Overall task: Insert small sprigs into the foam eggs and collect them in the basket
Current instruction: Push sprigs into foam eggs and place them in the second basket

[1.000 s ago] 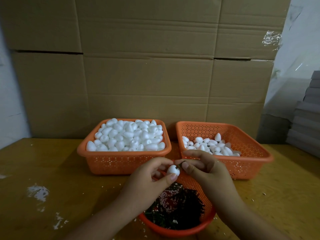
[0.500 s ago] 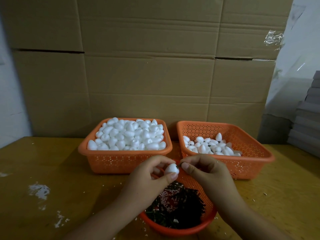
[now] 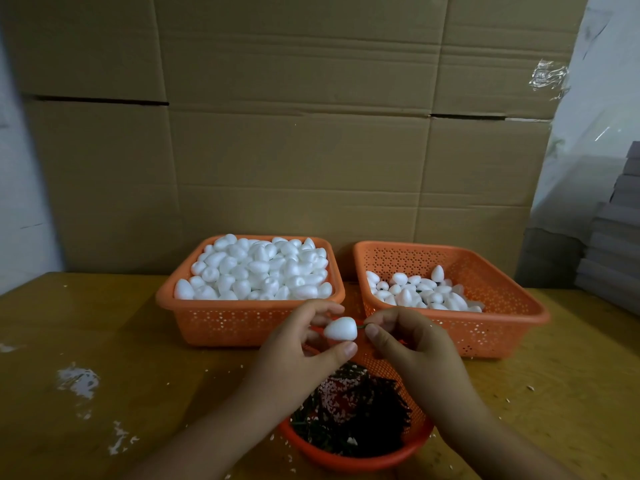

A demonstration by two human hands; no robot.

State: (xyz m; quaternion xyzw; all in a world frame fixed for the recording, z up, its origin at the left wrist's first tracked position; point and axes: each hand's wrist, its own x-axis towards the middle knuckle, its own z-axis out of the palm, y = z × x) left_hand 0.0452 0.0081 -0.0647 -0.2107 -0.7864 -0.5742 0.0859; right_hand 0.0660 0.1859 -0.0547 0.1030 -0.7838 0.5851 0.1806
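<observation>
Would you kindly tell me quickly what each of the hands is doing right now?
Left hand: pinches a foam egg between thumb and fingers.
Right hand: pinches a small sprig at the egg's blunt end.

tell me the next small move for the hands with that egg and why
Probably the right hand should push the sprig further into the foam egg while the left hand steadies it. The egg is pinched in the left fingers, and the sprig's short green stem still shows at the egg's broad end, so it seems not fully seated.
</observation>
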